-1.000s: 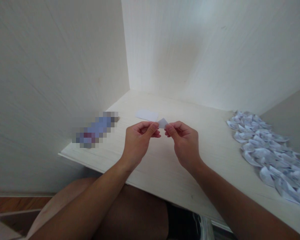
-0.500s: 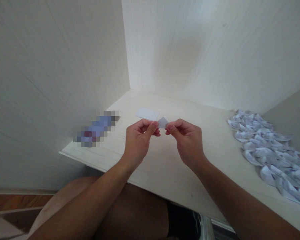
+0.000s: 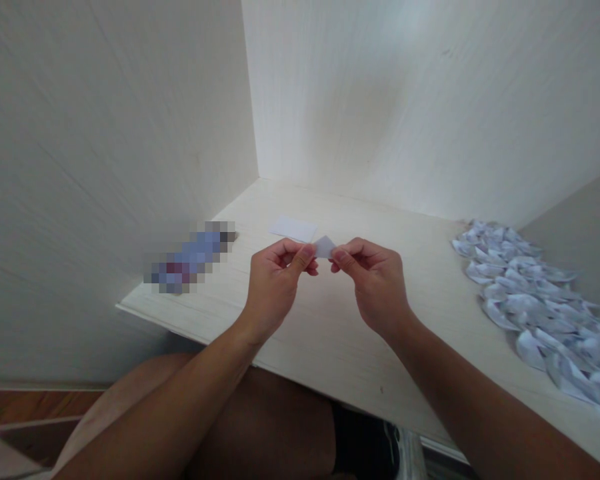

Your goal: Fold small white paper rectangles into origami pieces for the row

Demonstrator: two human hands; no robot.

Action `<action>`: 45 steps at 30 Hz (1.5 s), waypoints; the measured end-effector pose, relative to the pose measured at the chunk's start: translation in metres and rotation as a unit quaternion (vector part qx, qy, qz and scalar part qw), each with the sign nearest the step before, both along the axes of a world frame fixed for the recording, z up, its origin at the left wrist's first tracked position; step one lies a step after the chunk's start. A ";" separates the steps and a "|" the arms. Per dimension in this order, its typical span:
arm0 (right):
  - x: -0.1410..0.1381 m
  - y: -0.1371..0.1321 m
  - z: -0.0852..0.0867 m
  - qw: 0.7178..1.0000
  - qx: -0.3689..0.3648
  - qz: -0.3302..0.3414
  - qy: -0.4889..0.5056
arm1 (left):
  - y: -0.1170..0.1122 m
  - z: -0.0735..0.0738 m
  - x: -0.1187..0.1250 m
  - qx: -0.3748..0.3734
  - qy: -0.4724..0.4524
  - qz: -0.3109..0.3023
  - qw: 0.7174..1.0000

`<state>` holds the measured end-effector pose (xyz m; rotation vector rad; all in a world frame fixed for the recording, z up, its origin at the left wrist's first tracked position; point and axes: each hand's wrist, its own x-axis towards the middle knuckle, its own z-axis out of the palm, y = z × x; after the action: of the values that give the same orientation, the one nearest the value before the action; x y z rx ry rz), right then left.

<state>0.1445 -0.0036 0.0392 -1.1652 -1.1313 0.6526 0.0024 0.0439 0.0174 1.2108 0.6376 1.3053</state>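
A small folded piece of white paper [image 3: 325, 247], pointed at the top, is held up between my two hands above the table. My left hand [image 3: 279, 277] pinches its left corner between thumb and fingers. The right corner is pinched the same way by my right hand [image 3: 375, 277]. Just behind my left hand, a flat white stack or sheet of paper [image 3: 294, 229] lies on the table. The lower edge of the folded piece is partly covered by my fingertips.
Many folded white paper pieces [image 3: 535, 303] lie in overlapping rows along the table's right side. A blurred-out bluish object [image 3: 190, 260] rests at the left by the wall. Pale walls [image 3: 380, 100] enclose the white table [image 3: 330, 333] at the left, back and right.
Both hands keep their pinch on the folded paper, nearly in the same place. The whole view has shifted very slightly.
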 end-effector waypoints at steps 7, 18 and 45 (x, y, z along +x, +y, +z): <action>-0.002 0.006 -0.006 0.987 -0.049 0.027 0.154 | 0.000 0.004 0.000 0.033 0.011 0.034 0.999; -0.004 0.008 -0.012 0.983 -0.072 0.011 0.168 | 0.000 0.003 0.001 0.040 0.031 0.078 0.996; -0.011 0.004 -0.023 0.983 -0.012 -0.173 -0.058 | -0.007 -0.003 0.018 -0.042 0.049 0.074 0.995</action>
<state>0.1332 0.0007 0.0166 -1.3941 -0.9857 0.3349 0.0209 0.0369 0.0147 1.1816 0.8582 1.3333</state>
